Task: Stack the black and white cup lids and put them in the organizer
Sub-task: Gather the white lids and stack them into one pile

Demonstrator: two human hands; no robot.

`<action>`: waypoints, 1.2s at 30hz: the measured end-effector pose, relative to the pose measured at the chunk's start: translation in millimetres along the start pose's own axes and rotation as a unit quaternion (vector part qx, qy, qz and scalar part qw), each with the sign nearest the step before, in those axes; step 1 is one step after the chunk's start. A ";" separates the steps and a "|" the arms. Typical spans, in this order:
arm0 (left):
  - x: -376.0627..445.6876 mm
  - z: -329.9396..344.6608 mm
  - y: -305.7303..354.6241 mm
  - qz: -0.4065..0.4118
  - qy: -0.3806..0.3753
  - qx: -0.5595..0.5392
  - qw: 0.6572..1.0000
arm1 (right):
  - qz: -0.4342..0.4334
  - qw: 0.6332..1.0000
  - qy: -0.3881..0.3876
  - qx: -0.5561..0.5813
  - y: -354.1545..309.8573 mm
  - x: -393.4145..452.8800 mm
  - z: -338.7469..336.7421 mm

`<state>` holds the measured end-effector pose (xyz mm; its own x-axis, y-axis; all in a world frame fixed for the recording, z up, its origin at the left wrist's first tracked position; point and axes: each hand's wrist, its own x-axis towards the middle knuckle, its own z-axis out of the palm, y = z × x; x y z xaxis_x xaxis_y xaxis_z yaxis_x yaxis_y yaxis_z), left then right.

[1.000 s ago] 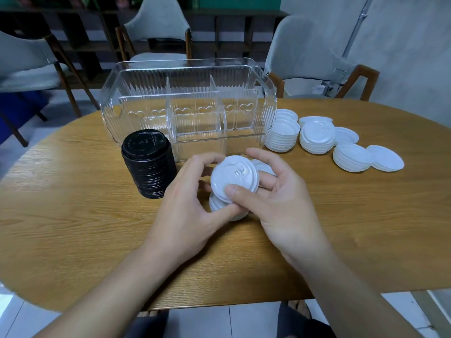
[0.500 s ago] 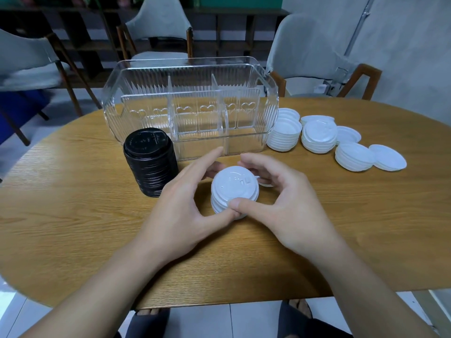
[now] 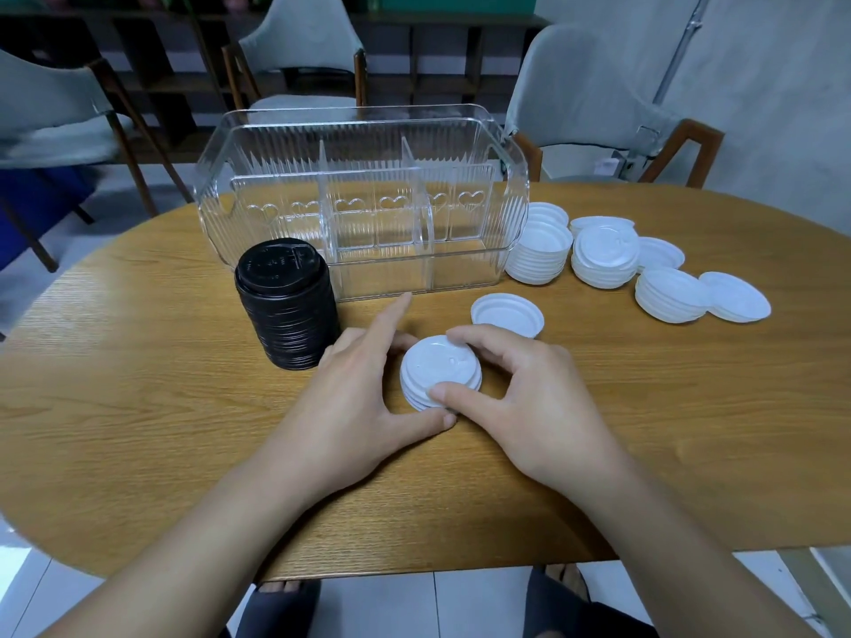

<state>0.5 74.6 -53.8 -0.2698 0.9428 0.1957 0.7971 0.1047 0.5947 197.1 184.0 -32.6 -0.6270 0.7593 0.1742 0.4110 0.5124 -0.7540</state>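
**White lids gathered into a short stack on a wooden table**

A short stack of white lids is held on the round wooden table between two bare hands. The stack is pinched by the right hand, thumb at its near edge and curled fingers at its far edge. The left hand is laid beside the stack on the left, its thumb touching the base and its index finger stretched forward; whether its other fingers grip the stack cannot be told.

One tall stack of black lids is seen just left of the hands, standing in front of the clear organizer. Three rear compartments are marked out in the organizer by two dividers, and no lids are seen in it.

One single white lid is lying upside down just beyond the right hand. To the right of the organizer, more white lids are grouped in about four low stacks with a few loose ones; their exact number cannot be counted.

Three chairs are placed behind the table
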 end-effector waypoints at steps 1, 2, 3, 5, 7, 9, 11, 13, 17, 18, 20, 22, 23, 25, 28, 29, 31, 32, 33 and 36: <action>0.2 -0.4 0.9 -0.002 -0.001 0.002 1.000 | 0.001 1.000 -0.004 -0.006 0.4 0.2 -0.6; 0.0 -0.7 1.7 -0.003 -0.002 0.003 1.000 | 0.001 1.000 -0.006 -0.015 0.5 0.1 -2.2; 0.0 -1.0 3.3 -0.004 -0.004 0.005 1.000 | 0.002 1.000 -0.007 -0.024 0.4 0.2 -4.1; -0.8 -1.5 5.0 0.000 -0.011 0.012 1.000 | 0.009 0.999 -0.007 -0.033 -0.5 -0.2 -6.7; -1.1 -1.4 4.6 0.004 -0.016 0.015 1.000 | 0.010 0.999 -0.006 -0.037 -1.2 -1.1 -5.5; -1.1 -1.7 3.2 0.002 -0.023 0.008 1.000 | 0.006 0.999 -0.003 -0.043 -2.4 -2.0 -2.7; -0.7 -1.3 2.1 0.006 -0.028 0.005 1.000 | 0.003 0.999 -0.002 -0.053 -3.4 -1.8 -1.6; -0.3 0.6 1.3 0.011 -0.024 0.010 1.000 | 0.000 0.998 -0.001 -0.065 -4.5 -1.5 -1.5; 0.8 2.7 -1.2 0.009 -0.017 0.017 1.000 | -0.009 0.996 0.016 -0.087 -4.2 0.3 2.9; 1.1 3.5 -2.5 0.013 -0.016 0.019 1.000 | -0.010 0.996 0.021 -0.088 -3.3 0.8 4.2; 0.9 4.6 -4.1 0.020 -0.016 0.018 1.000 | -0.010 0.996 0.029 -0.084 -1.3 1.4 6.6; 0.4 5.3 -5.1 0.021 -0.012 0.015 1.000 | -0.007 0.997 0.035 -0.068 0.6 0.6 7.7; 0.2 5.4 -5.2 0.024 -0.009 0.019 0.999 | -0.006 0.998 0.036 -0.057 1.2 0.1 7.5; -0.8 5.4 -4.1 0.029 -0.004 0.026 0.999 | -0.004 0.999 0.027 -0.030 2.6 -1.1 5.2; -1.5 4.6 -2.4 0.032 0.002 0.022 0.999 | 0.008 1.000 0.008 0.020 2.6 -4.0 -0.2; -1.6 4.3 -2.3 0.032 0.002 0.022 0.999 | 0.006 1.000 0.008 0.017 2.6 -4.4 -0.5; -1.2 4.2 -2.6 0.030 0.000 0.022 0.999 | 0.000 1.000 0.012 0.010 2.4 -4.6 0.5; -0.9 4.3 -2.7 0.031 0.000 0.021 0.999 | 0.002 1.000 0.012 0.012 2.4 -4.5 0.7; -0.7 4.1 -2.6 0.032 0.001 0.021 0.999 | 0.003 1.000 0.010 0.015 2.4 -4.3 0.3; -0.3 4.0 -1.4 0.035 0.008 0.019 0.999 | 0.005 1.000 0.015 0.006 3.5 -3.5 -4.7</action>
<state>1.6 75.4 -57.8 -0.2210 0.9431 0.2486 0.8345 0.0509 0.5487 203.8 185.0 -32.8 -0.6019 0.7767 0.1856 0.4094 0.4997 -0.7633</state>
